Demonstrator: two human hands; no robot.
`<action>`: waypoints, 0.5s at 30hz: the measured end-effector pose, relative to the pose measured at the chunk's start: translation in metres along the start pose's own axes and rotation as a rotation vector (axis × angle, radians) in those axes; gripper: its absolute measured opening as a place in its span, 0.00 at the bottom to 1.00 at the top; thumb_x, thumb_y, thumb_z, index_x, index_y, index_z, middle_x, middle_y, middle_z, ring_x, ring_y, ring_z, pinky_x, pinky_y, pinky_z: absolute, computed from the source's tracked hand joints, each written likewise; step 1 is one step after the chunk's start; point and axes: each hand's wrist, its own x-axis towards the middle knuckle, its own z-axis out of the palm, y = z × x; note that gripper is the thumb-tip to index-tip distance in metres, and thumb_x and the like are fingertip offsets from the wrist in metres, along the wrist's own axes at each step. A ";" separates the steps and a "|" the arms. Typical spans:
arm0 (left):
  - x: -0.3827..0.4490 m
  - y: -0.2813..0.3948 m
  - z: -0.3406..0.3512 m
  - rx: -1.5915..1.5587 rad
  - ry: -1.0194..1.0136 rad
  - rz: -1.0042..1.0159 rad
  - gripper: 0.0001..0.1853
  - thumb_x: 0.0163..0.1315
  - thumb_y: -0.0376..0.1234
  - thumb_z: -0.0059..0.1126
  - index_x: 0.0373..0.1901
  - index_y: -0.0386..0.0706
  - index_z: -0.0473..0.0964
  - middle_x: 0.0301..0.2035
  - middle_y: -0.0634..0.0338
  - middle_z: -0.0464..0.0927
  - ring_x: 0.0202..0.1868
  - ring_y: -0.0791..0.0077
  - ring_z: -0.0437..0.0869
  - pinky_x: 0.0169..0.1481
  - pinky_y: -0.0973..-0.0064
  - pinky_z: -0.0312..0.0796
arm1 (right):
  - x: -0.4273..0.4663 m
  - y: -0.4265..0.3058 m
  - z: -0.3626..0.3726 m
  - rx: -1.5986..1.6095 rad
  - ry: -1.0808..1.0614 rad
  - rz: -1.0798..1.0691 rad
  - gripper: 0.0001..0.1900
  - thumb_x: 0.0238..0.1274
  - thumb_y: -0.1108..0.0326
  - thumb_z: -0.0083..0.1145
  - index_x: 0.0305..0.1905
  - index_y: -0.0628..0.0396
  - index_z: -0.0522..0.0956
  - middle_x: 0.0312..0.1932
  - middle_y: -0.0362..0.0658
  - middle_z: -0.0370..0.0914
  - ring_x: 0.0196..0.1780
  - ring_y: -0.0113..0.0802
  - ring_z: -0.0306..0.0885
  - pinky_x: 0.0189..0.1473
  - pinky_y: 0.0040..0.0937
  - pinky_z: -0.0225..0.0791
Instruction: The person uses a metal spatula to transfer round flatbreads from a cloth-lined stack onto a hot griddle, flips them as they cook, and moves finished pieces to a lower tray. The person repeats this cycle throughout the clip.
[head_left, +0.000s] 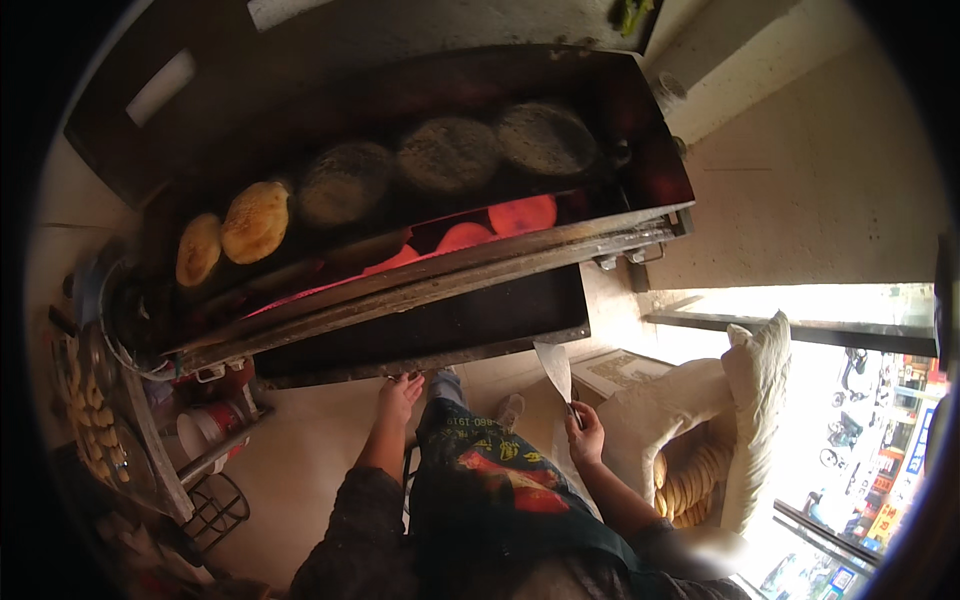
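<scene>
My left hand (401, 394) is at the front edge of a dark metal tray (480, 349) under the oven, its fingers hooked on the rim. In my right hand (585, 431) is a scraper with a broad metal blade (553, 367), pointing up at the tray's right corner. Above the tray is a long metal oven (420, 289) with a dark top plate. Two browned flatbreads, one seeded (255, 223) and one smaller (199, 249), lie at its left end. Several greyish round patches (450, 154) mark the plate. Round shapes (523, 215) glow red in the slot below.
Stacked flatbreads (694, 480) sit at the right beneath a thick white cloth (757, 427). At the left, dough pieces (94, 427) cover a work surface, with a red-and-white bucket (214, 427) beside it. A metal-framed stool (217, 506) stands below. A bright window (840, 442) faces a street.
</scene>
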 end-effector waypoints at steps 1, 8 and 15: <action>0.000 0.002 -0.002 -0.035 0.051 -0.060 0.07 0.68 0.32 0.47 0.45 0.42 0.69 0.47 0.54 0.77 0.53 0.59 0.79 0.55 0.67 0.70 | 0.000 -0.001 0.005 0.017 -0.011 0.032 0.16 0.58 0.70 0.56 0.52 0.55 0.75 0.35 0.40 0.79 0.37 0.23 0.75 0.42 0.22 0.68; -0.009 0.000 -0.007 0.035 -0.051 0.008 0.06 0.68 0.35 0.48 0.44 0.46 0.70 0.47 0.55 0.78 0.53 0.61 0.79 0.52 0.68 0.71 | -0.006 -0.004 0.008 -0.016 -0.009 0.022 0.16 0.58 0.69 0.56 0.52 0.55 0.75 0.32 0.39 0.78 0.34 0.22 0.74 0.40 0.22 0.68; -0.018 -0.021 -0.009 0.080 0.019 -0.038 0.16 0.66 0.41 0.53 0.49 0.43 0.68 0.46 0.55 0.79 0.50 0.66 0.81 0.51 0.68 0.71 | -0.024 -0.004 0.008 0.125 0.052 0.180 0.15 0.58 0.70 0.56 0.51 0.56 0.76 0.27 0.34 0.74 0.27 0.18 0.69 0.30 0.19 0.63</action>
